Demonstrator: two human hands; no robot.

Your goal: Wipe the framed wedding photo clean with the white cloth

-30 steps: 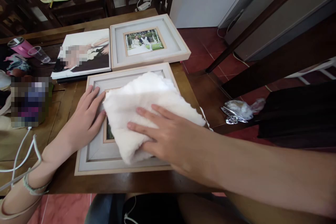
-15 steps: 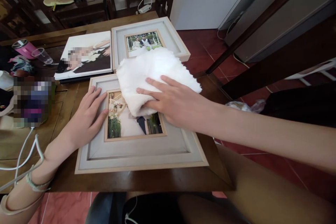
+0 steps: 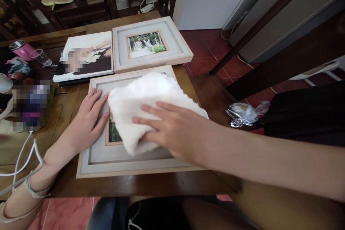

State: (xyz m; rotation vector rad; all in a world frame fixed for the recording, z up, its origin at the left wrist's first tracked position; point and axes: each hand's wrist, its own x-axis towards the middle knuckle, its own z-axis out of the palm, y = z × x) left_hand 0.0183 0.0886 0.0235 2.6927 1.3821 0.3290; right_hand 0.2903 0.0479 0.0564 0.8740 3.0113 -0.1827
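Cloth on glass, centre frame.
My right hand (image 3: 172, 133) presses flat the soft cloth (image 3: 145, 104); left hand (image 3: 86, 122), fingers spread, steadies the fragile frame (image 3: 107, 158).

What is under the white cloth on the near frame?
The white cloth covers most of the near frame's photo; only a strip shows at its left edge. The rest is hidden.

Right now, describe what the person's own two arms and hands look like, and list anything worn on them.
Both arms are bare, with no sleeves or gloves in view. The left hand has a thin pale green beaded bracelet at the wrist and a second slim light-coloured band further up the forearm. The right hand and its forearm carry no bracelet, watch or ring that shows. Fingernails look short and unpainted.
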